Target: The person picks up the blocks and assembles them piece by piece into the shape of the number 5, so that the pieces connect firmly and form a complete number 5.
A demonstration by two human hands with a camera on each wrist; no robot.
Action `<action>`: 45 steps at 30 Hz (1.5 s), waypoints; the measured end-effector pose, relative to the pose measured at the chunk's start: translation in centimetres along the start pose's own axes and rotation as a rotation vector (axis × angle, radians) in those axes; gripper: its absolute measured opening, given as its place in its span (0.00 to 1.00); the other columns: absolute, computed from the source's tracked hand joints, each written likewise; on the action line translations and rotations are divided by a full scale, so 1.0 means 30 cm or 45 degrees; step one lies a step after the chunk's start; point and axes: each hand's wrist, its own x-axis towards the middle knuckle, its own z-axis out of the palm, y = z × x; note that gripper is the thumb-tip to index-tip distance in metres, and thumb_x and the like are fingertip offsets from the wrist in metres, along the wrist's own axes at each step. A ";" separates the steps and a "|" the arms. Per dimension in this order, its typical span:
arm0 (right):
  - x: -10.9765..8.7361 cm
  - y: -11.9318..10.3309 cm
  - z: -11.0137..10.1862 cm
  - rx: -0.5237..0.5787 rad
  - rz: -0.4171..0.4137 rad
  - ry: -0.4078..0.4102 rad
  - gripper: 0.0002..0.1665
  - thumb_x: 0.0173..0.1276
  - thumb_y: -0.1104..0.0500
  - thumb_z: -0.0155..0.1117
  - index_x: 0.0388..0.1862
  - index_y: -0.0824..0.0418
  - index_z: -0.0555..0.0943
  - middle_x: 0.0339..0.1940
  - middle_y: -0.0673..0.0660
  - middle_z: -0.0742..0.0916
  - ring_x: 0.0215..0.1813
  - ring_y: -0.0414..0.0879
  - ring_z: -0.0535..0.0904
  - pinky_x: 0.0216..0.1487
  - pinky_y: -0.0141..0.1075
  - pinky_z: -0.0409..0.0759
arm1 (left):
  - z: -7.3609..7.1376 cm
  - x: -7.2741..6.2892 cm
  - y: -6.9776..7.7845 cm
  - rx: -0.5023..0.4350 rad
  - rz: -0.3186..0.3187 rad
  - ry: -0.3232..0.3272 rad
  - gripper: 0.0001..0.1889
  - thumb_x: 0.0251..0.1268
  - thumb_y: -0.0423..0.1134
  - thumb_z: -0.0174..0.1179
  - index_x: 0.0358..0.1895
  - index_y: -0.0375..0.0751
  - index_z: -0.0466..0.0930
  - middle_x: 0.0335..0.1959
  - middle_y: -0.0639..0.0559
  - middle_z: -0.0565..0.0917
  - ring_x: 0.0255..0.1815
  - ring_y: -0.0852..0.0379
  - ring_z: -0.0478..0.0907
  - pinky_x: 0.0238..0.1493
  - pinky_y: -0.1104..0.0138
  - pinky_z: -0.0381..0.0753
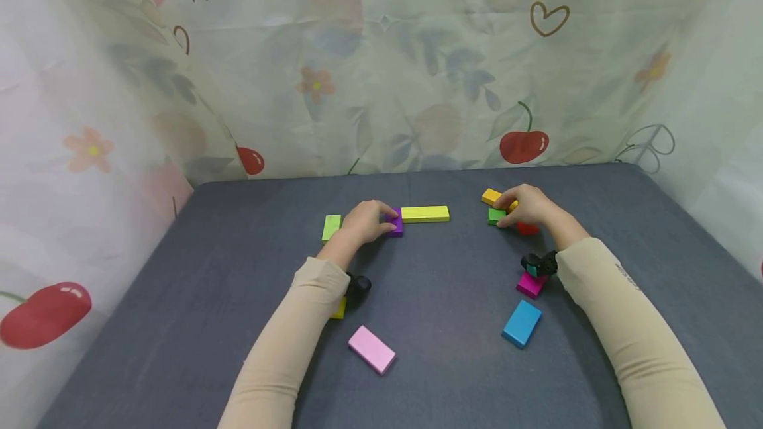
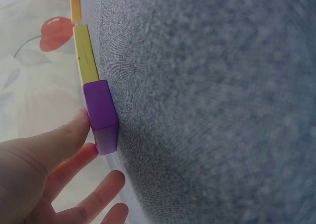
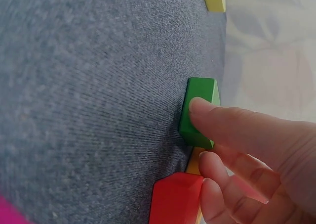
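Observation:
My left hand (image 1: 365, 220) pinches a purple block (image 1: 395, 232) between thumb and index finger. In the left wrist view, the purple block (image 2: 100, 103) meets the end of a long yellow block (image 2: 86, 53), while the other fingers hang apart from it. Over at the right, my right hand (image 1: 532, 206) holds a green block (image 1: 495, 217), the thumb on its near face. An orange block (image 1: 491, 196) lies just behind the green one, partly covered by the fingers. Close to the curled fingertips in the right wrist view is a red block (image 3: 177, 199).
A lime green block (image 1: 331, 226) lies left of my left hand. Below the arms are a pink block (image 1: 372, 349), a blue block (image 1: 521, 323) and a magenta block (image 1: 530, 285). My left sleeve partly hides another yellow block (image 1: 340, 310). A printed curtain (image 1: 381, 98) hangs behind the dark table (image 1: 441, 382).

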 end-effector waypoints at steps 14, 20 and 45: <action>0.008 -0.006 0.005 -0.015 -0.021 0.004 0.21 0.56 0.63 0.68 0.49 0.70 0.80 0.50 0.69 0.81 0.54 0.61 0.73 0.61 0.56 0.70 | -0.005 0.001 0.003 -0.005 -0.005 -0.011 0.16 0.62 0.42 0.60 0.54 0.52 0.81 0.60 0.51 0.77 0.65 0.50 0.70 0.63 0.57 0.72; 0.008 -0.025 0.002 0.000 -0.055 0.001 0.20 0.56 0.62 0.68 0.48 0.68 0.80 0.50 0.68 0.82 0.54 0.61 0.73 0.61 0.56 0.70 | -0.006 0.000 0.001 -0.013 0.010 -0.002 0.16 0.62 0.42 0.61 0.53 0.51 0.81 0.60 0.51 0.78 0.65 0.50 0.71 0.62 0.57 0.72; 0.048 -0.089 0.047 0.036 -0.174 0.003 0.20 0.57 0.63 0.67 0.49 0.68 0.80 0.50 0.67 0.83 0.54 0.61 0.76 0.56 0.51 0.76 | -0.003 -0.002 0.002 -0.019 -0.008 -0.002 0.16 0.62 0.42 0.61 0.54 0.51 0.81 0.60 0.51 0.78 0.65 0.50 0.71 0.62 0.57 0.72</action>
